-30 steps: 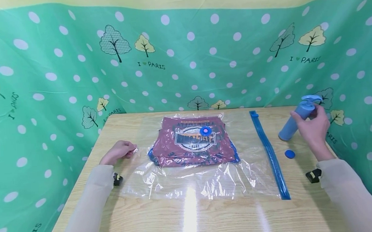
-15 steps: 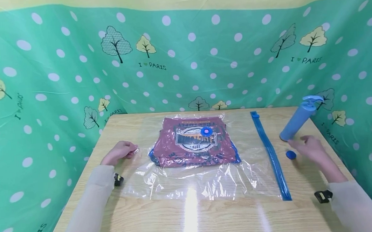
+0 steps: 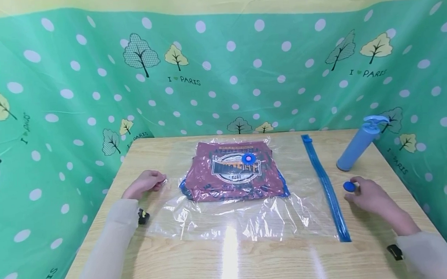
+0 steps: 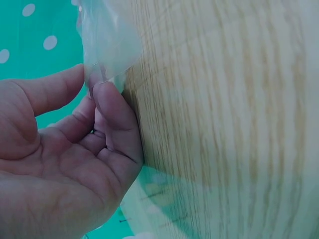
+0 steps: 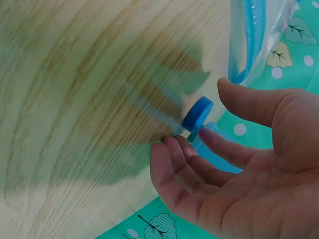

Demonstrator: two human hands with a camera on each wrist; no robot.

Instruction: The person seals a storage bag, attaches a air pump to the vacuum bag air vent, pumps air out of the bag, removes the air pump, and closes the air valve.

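Note:
A clear vacuum storage bag (image 3: 247,222) lies flat on the table with a folded maroon shirt (image 3: 226,185) inside. Its round blue valve (image 3: 249,158) sits over the shirt's print. At the bag's left edge my left hand (image 3: 144,183) pinches the clear plastic (image 4: 112,45) between thumb and fingers. My right hand (image 3: 374,197) is beside a small blue cap (image 3: 349,187) on the table. In the right wrist view the index fingertip is at the cap (image 5: 198,113), while the thumb stands apart from it. Behind the cap a blue hand pump (image 3: 356,147) stands upright.
A blue zip strip (image 3: 326,189) with a slider (image 3: 307,139) at its far end runs along the bag's right side. The wooden table (image 3: 275,265) ends at a green dotted curtain (image 3: 221,93) at the back and sides.
My right hand has let go of the pump, which now stands by itself. It has moved down toward the front to the blue cap. The left hand keeps its place.

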